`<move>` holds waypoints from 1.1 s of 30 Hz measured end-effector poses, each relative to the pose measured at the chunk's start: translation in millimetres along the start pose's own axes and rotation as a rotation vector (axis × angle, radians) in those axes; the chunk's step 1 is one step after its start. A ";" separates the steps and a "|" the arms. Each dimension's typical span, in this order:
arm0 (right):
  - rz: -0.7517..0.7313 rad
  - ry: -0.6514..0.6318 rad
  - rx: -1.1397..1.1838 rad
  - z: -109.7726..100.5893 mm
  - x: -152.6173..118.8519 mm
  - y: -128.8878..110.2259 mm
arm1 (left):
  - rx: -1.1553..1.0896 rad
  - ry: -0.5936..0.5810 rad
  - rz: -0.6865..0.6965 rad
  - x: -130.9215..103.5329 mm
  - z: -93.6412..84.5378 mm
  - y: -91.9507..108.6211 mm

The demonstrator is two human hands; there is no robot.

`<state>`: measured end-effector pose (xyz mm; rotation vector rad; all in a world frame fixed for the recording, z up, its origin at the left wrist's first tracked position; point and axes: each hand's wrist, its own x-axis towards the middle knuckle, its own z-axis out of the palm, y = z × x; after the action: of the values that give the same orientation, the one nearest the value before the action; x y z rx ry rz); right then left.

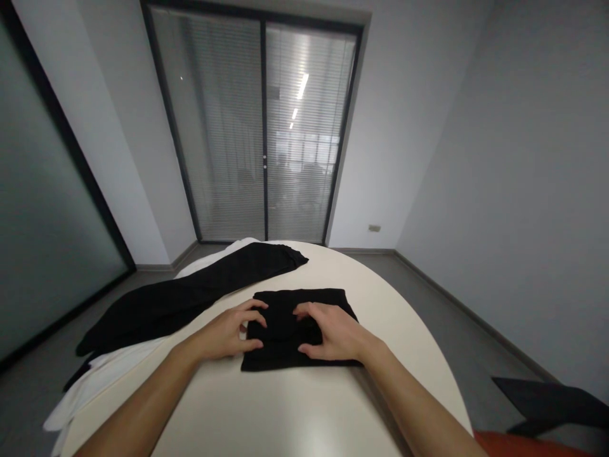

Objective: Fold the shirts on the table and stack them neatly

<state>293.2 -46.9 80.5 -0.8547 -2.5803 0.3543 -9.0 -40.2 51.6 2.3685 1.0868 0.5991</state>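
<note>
A black garment [280,352], folded into a flat rectangle, lies on the pale round table [266,412] in front of me. My left hand [235,331] is at its left edge, with the fingers curved and apart over the cloth. Over its right half is my right hand [330,331], thumb and fingers spread and resting on or just above the fabric. No cloth is visibly pinched in either hand. Part of the garment's right side is hidden beneath my right hand and wrist.
Along the table's left side lies a long black garment [190,295] on top of white cloth [126,365], both hanging over the edge. A dark chair part [556,400] and something orange-red [523,444] are at the lower right. Beyond the table is a glazed partition with blinds [228,139].
</note>
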 end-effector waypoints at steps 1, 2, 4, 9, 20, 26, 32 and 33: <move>0.003 -0.018 -0.002 -1.2 -0.7 -1.1 | -0.027 -0.015 -0.009 -0.5 -0.5 -0.1; 0.008 -0.036 -0.017 -2.4 -1.5 -1.7 | -0.062 -0.028 -0.019 -0.7 -0.7 -0.3; 0.030 -0.061 -0.054 -4.5 -3.1 -1.4 | -0.122 -0.047 -0.030 -0.9 -0.4 -0.7; 0.096 -0.076 -0.113 -5.9 -5.1 4.3 | -0.157 -0.032 -0.056 0.4 2.1 -3.4; 0.063 -0.101 -0.124 -9.5 -3.3 -4.6 | -0.292 -0.037 -0.079 4.0 -1.6 2.6; -0.008 -0.124 -0.201 -1.3 1.6 -14.4 | -0.395 -0.133 -0.130 0.8 -8.2 1.8; 0.000 -0.131 -0.252 4.6 3.3 -8.2 | -0.598 -0.293 -0.288 -1.8 -8.5 7.2; 0.005 -0.125 -0.253 4.5 3.1 -7.4 | -0.632 -0.298 -0.305 -2.6 -9.3 8.3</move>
<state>285.1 -51.3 80.0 -0.9522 -2.7807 0.0853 -10.9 -44.9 63.3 1.6453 0.9254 0.3856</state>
